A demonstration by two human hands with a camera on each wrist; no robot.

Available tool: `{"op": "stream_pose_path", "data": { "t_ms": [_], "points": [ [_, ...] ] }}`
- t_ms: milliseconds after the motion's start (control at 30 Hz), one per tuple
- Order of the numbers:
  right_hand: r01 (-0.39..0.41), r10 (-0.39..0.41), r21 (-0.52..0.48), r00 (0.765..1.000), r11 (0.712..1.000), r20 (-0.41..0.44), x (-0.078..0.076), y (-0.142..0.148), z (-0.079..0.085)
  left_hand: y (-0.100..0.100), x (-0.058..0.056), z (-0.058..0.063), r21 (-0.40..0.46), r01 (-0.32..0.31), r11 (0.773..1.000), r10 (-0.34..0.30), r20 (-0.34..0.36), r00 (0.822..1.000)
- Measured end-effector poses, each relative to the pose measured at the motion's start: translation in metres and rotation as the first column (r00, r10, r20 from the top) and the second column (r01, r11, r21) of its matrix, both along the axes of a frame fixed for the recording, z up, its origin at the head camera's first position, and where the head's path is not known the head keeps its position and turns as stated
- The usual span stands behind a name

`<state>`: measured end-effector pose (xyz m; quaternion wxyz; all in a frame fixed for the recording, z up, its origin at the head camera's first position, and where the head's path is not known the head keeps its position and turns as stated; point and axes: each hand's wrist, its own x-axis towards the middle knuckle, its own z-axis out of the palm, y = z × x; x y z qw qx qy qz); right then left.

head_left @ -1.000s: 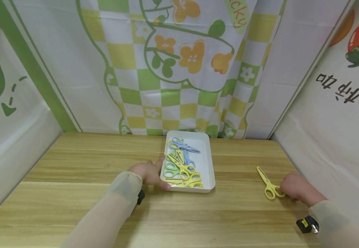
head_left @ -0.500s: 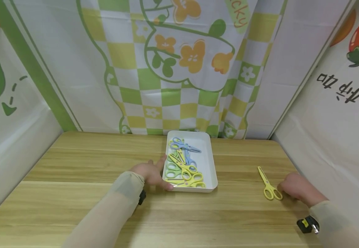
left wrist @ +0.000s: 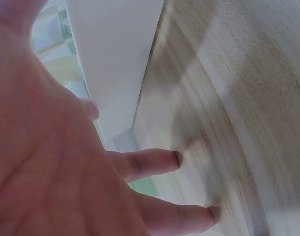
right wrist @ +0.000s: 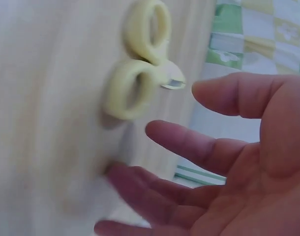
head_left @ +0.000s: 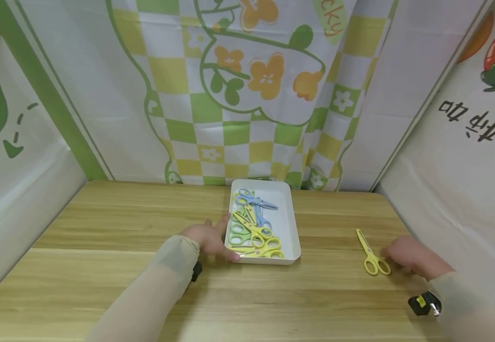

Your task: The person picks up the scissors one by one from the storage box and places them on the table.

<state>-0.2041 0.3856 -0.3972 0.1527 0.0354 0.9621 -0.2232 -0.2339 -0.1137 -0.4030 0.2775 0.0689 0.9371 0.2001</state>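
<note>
The left wrist cam gives us something the head view hides: two straight fingers of the left hand (head_left: 208,239) reaching down toward the wooden surface (head_left: 316,304). That hand's spread wide against the left side of the white tray (head_left: 292,228), which has blue scissors (head_left: 262,204), green scissors (head_left: 245,233) and some yellow scissors (head_left: 245,222) piled mostly leftward. The loose yellow scissors (head_left: 369,254) lie right of the tray, blades pointing away from us and slightly left, long axis near-to-far. The right hand (head_left: 412,257) (relaxed, fingers loosely apart) is just beside the handles; its wrist cam shows us the gap.
</note>
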Motion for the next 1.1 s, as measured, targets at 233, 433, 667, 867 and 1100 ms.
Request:
{"op": "stream_pose_path", "data": {
  "t_ms": [233,433,667,867,1100],
  "points": [
    [-0.124,0.125,0.046,0.992,0.991,-0.008,-0.026,-0.013,0.022,-0.001,-0.005,-0.006,-0.008,-0.004,1.000,0.004,0.008,1.000],
    [-0.157,0.161,0.039,0.980,0.987,-0.119,-0.041,-0.052,0.037,0.001,0.004,0.009,-0.001,0.002,1.000,-0.002,0.013,1.000],
    [-0.170,0.155,-0.069,0.971,0.983,-0.183,-0.057,-0.096,0.030,0.001,0.005,0.010,0.010,0.000,1.000,0.000,0.024,1.000],
    [-0.210,0.183,-0.112,0.960,0.971,-0.211,-0.061,-0.126,0.020,0.001,0.004,0.008,0.019,-0.005,1.000,0.005,0.017,1.000],
    [-0.236,0.213,-0.130,0.962,0.963,-0.168,-0.064,-0.156,0.008,0.000,-0.001,0.002,-0.007,-0.009,1.000,0.009,0.021,1.000]
  ]
}}
